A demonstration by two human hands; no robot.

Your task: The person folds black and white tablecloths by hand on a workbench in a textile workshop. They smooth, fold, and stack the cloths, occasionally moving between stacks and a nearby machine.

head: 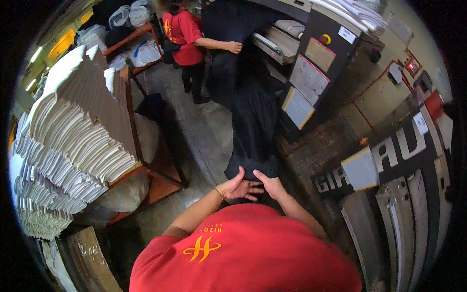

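A long black cloth (255,120) stretches from a co-worker's hand and the machine beyond down to my hands. My right hand (273,186) grips its near end, thumb along the edge and the other fingers mostly hidden. Close beside it, my left hand (237,187) has its fingers spread and its thumb raised against the cloth's near edge. I see nothing held between those left fingers. The cloth hangs in loose folds, narrower near me and wider at the far end.
A co-worker in a red shirt (186,36) stands ahead, one hand on the cloth. Tall stacks of folded white linen (84,135) fill a rack at left. At right stand a machine with a dark side panel (321,62) and another large machine (397,189). Plastic-wrapped bundles (129,14) lie behind.
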